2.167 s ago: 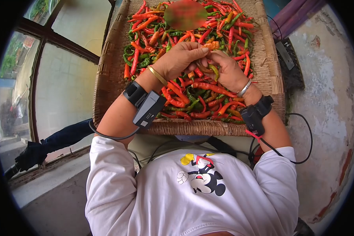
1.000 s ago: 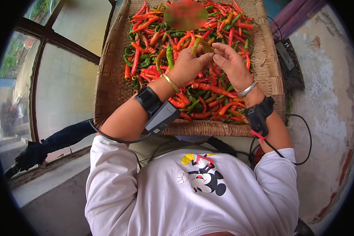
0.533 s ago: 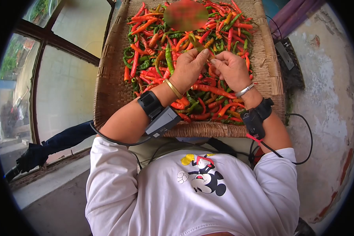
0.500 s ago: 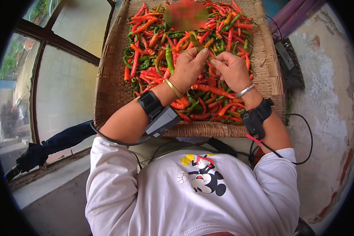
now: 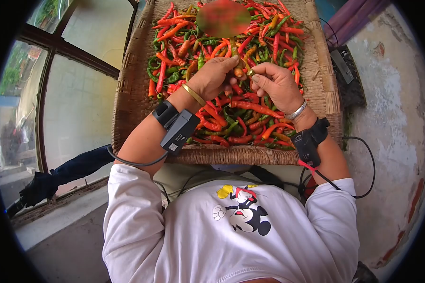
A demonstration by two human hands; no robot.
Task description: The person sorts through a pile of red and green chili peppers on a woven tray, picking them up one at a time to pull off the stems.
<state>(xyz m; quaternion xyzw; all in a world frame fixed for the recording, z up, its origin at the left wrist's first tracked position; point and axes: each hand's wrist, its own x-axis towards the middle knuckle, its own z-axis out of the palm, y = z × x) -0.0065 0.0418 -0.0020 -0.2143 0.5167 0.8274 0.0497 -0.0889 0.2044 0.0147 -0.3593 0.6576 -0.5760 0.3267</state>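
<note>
Over the heaped peppers, my left hand (image 5: 216, 78) is closed around a greenish-brown chili pepper (image 5: 234, 49) that sticks up past my thumb. Close beside it, my right hand (image 5: 277, 86) pinches a small greenish bit (image 5: 250, 72) between thumb and forefinger; it looks like a pepper stem end. The fingertips of both hands are a small gap apart. Red, orange and green chili peppers (image 5: 256, 107) lie all around and beneath them. My left palm and the lower part of the held pepper are partly hidden.
The peppers lie in a large woven basket tray (image 5: 328, 89) in front of my body. A window (image 5: 75, 99) and a dark folded umbrella (image 5: 75, 165) are at left. At right are a dark boxy device (image 5: 347, 70), a loose cable and a worn wall (image 5: 392, 118).
My left hand has turned and shifted slightly left, showing the held pepper's end. My right hand has drawn slightly away, and a small greenish bit now shows between its fingertips.
</note>
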